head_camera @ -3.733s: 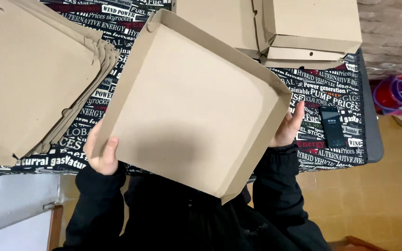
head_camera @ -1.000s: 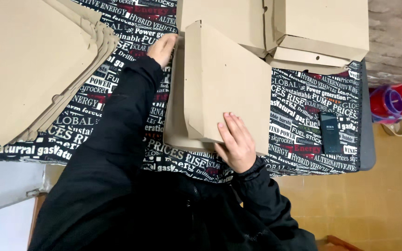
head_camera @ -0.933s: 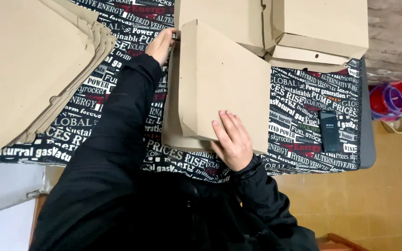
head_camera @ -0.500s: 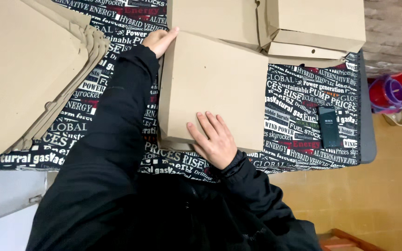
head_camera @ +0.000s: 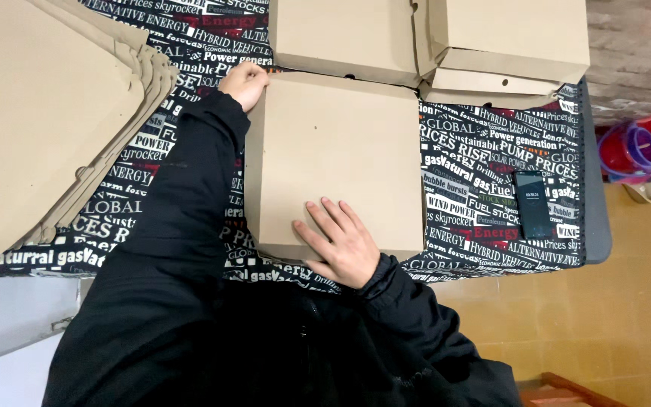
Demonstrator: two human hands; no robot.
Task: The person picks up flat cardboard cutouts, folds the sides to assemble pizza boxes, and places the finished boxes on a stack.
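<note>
Closed cardboard box (head_camera: 337,162) lies flat on the worktop (head_camera: 484,188), on a printed black cloth. Right hand (head_camera: 340,243) rests flat, fingers spread, on the lid's near edge, gripping nothing. Left hand (head_camera: 245,81) curls on the far left corner. Flat blanks (head_camera: 39,113) stacked at left; phone (head_camera: 532,203) at right.

Single head camera, looking straight down, close above table (head_camera: 491,188); wearer's body at bottom edge.

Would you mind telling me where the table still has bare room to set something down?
Free cloth lies between the flat box and the phone, and between the blank stack and the left sleeve. The far edge is crowded with folded boxes.
</note>
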